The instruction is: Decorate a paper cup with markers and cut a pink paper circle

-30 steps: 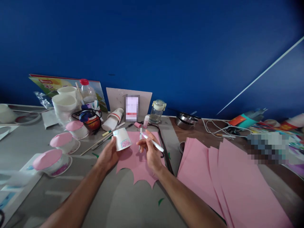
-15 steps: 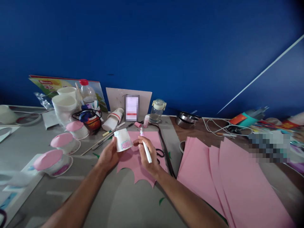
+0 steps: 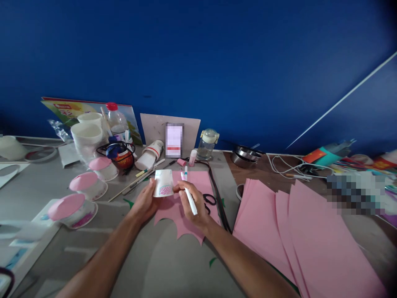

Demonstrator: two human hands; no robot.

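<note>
The paper cup, drawn on in pink and teal, is in the left hand, wider end down, above the cut pink sheet. From where I stand, a blue wall fills the back, and below it spreads the grey table. Large pink sheets lie overlapping on the right. The cut pink sheet, with its scalloped near edge, sits under both hands. At the left are a stack of white cups and three pink-topped cups in a slanting row. A lidded glass jar stands by the wall. The left hand's fingers are curled around the cup's side; the right hand grips a white marker, its lilac end pointing up and away. I can't tell whether the right fingertips touch the cup. Black-handled scissors rest just beside that hand, and a small glue stick stands near the jar.
</note>
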